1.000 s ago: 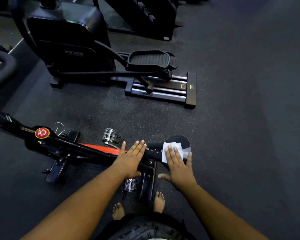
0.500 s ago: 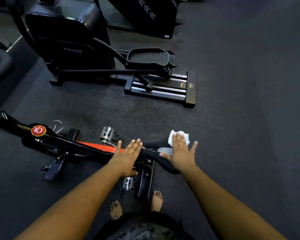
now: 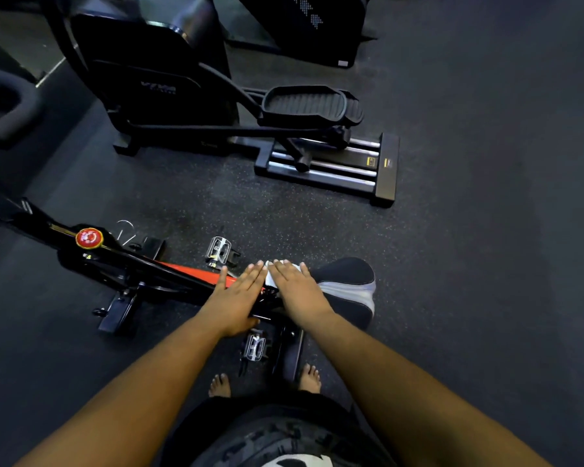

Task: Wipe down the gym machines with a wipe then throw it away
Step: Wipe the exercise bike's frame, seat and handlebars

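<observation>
A black and red exercise bike point(image 3: 169, 269) stands below me, its black and grey saddle point(image 3: 349, 288) at the right. My right hand point(image 3: 295, 291) lies flat with straight fingers on a white wipe point(image 3: 271, 277), pressing it on the narrow front of the saddle. Most of the wipe is hidden under the hand. My left hand point(image 3: 240, 294) rests flat on the bike frame just left of it, fingers straight, the two hands' fingertips nearly touching.
A black elliptical trainer point(image 3: 189, 96) with a foot pedal point(image 3: 305, 104) and rails point(image 3: 331, 166) stands ahead on the dark rubber floor point(image 3: 486, 230). A padded black handle point(image 3: 7, 109) is at the left edge. My bare feet point(image 3: 265, 382) flank the bike's rear base.
My right hand slid the wipe left along the saddle from its wide rear to the narrow front, ending beside my left hand, which stayed on the frame.
</observation>
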Action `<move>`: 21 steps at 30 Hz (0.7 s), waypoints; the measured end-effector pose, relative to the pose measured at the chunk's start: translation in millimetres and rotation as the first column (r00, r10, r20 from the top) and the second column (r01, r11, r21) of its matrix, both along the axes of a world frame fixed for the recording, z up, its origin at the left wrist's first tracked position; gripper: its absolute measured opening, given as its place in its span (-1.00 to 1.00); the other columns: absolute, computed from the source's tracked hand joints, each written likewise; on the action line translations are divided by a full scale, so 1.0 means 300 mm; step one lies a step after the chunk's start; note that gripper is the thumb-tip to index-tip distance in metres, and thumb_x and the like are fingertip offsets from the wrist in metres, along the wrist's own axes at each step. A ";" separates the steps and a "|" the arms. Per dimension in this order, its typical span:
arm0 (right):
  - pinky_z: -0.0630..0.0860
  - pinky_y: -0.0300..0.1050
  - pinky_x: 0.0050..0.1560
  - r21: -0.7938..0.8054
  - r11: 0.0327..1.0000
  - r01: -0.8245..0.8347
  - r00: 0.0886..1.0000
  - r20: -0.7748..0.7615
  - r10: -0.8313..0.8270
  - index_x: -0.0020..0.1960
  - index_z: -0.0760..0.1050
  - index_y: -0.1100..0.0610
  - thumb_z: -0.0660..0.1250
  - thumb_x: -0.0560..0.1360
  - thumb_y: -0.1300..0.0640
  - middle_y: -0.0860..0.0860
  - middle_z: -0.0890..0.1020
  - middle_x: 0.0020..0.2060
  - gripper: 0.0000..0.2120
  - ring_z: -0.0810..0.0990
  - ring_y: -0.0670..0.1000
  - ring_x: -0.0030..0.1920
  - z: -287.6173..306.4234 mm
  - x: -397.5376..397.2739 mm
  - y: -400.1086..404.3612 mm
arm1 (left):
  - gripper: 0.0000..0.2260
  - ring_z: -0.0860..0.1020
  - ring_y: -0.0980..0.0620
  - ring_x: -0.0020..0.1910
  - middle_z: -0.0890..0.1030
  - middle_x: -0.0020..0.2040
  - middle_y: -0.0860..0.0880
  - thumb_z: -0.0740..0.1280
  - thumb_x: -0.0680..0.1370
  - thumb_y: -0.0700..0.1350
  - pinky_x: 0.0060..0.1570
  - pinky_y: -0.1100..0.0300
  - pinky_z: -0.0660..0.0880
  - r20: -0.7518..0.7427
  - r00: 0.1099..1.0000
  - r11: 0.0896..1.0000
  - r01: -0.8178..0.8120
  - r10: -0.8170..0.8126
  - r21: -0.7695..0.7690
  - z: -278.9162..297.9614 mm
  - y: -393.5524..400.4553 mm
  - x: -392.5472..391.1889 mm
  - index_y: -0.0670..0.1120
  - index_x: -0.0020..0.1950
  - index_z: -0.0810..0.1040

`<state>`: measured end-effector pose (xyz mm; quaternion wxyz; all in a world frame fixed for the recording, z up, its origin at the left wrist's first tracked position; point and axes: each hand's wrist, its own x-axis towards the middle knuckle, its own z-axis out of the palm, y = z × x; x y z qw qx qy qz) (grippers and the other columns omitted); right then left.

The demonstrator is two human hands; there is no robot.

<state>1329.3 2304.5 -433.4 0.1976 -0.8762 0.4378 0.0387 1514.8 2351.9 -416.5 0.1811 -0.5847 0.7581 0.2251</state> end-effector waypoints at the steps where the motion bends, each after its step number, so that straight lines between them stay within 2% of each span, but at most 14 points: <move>1: -0.09 0.13 0.60 -0.005 1.000 -0.015 1.000 0.009 0.015 0.65 0.00 0.11 0.21 0.64 0.21 0.04 0.09 0.64 -0.35 0.03 0.08 0.63 -0.007 0.000 0.007 | 0.01 -0.28 0.04 0.63 -0.38 0.63 0.03 0.37 0.57 0.17 0.54 -0.33 -0.26 -0.010 1.000 1.000 0.001 -0.001 0.003 0.004 -0.002 0.006 -0.04 0.63 -0.40; 4: 0.07 0.19 0.59 -0.042 0.999 -0.014 0.999 0.038 0.015 0.63 0.10 0.13 0.22 0.62 0.22 0.09 0.16 0.62 -0.38 0.10 0.12 0.62 -0.015 -0.001 0.029 | 0.00 -0.27 0.04 0.63 -0.37 0.63 0.02 0.37 0.57 0.18 0.54 -0.34 -0.26 -0.023 1.000 1.000 0.021 -0.021 0.002 0.007 -0.014 0.051 -0.03 0.64 -0.34; 7: 0.24 0.21 0.52 -0.100 0.995 -0.004 0.998 0.066 0.011 0.51 0.38 0.21 0.13 0.52 0.24 0.18 0.42 0.48 -0.45 0.35 0.22 0.51 -0.028 0.020 0.057 | -0.02 -0.28 0.05 0.63 -0.38 0.63 0.02 0.37 0.57 0.18 0.54 -0.34 -0.25 -0.037 0.998 0.999 0.048 -0.047 0.001 -0.008 -0.028 0.123 -0.04 0.65 -0.31; 10: 0.38 0.24 0.44 -0.091 0.996 0.008 0.996 0.091 0.001 0.45 0.45 0.22 0.29 0.49 0.30 0.17 0.51 0.41 -0.48 0.44 0.20 0.46 -0.021 0.114 0.099 | -0.02 -0.27 0.05 0.63 -0.37 0.63 0.02 0.37 0.57 0.17 0.54 -0.34 -0.25 -0.059 0.994 0.996 0.091 -0.091 0.007 -0.039 -0.041 0.231 -0.05 0.66 -0.30; 14: 0.40 0.22 0.39 -0.111 0.994 0.024 0.995 0.096 -0.013 0.38 0.53 0.23 0.12 0.50 0.20 0.16 0.57 0.35 -0.50 0.52 0.19 0.38 -0.037 0.290 0.152 | -0.06 -0.25 0.03 0.64 -0.35 0.64 -0.01 0.34 0.59 0.17 0.53 -0.36 -0.25 -0.077 0.982 0.984 0.177 -0.175 0.021 -0.096 -0.047 0.393 -0.06 0.66 -0.28; 17: 0.47 0.24 0.31 -0.079 0.997 0.024 0.998 0.055 -0.020 0.32 0.59 0.24 0.12 0.47 0.17 0.18 0.60 0.31 -0.51 0.57 0.20 0.33 -0.078 0.377 0.158 | -0.10 -0.23 0.01 0.65 -0.31 0.66 -0.04 0.30 0.60 0.18 0.52 -0.36 -0.26 -0.071 0.973 0.974 0.223 -0.221 0.030 -0.146 -0.043 0.482 -0.07 0.66 -0.26; 21: 0.39 0.21 0.32 -0.020 0.993 0.118 0.993 -0.024 -0.119 0.27 0.62 0.24 0.09 0.45 0.23 0.22 0.61 0.29 -0.51 0.60 0.22 0.29 -0.164 0.436 0.124 | -0.06 -0.23 0.01 0.65 -0.31 0.66 -0.05 0.34 0.58 0.17 0.50 -0.38 -0.25 -0.060 0.976 0.972 0.213 -0.208 0.095 -0.236 -0.051 0.572 -0.08 0.67 -0.25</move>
